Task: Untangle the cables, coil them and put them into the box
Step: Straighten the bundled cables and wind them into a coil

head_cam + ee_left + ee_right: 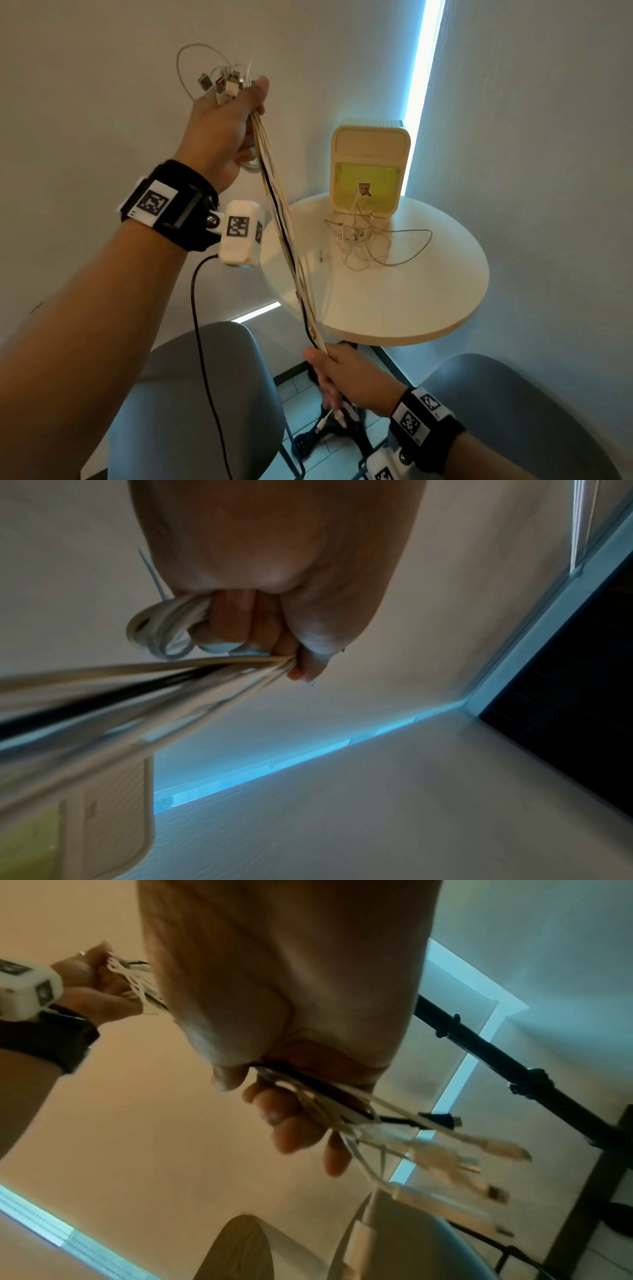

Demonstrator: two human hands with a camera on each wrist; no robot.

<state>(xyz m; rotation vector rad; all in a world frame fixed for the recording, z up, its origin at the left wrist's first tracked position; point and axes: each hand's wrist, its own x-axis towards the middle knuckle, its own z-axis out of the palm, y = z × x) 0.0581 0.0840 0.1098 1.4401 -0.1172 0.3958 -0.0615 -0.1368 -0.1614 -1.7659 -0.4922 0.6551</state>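
A bundle of white cables with one black cable (284, 236) stretches taut between my two hands. My left hand (226, 126) is raised high and grips the bundle's upper end, with several USB plugs (222, 84) sticking out above the fist; the left wrist view shows the fingers (240, 623) curled round the cables (143, 680). My right hand (342, 373) grips the lower end below the table edge, and the small connectors (455, 1153) hang past its fingers (291, 1131). More tangled white cables (363, 240) lie on the round table in front of the cream box (368, 168).
The round cream table (428, 298) stands in a wall corner, with the box at its back. Two grey chairs (191, 394) (513, 411) stand in front of it. A black wire (202, 342) hangs from the left wrist camera. The table's black base (329, 435) stands on the tiled floor.
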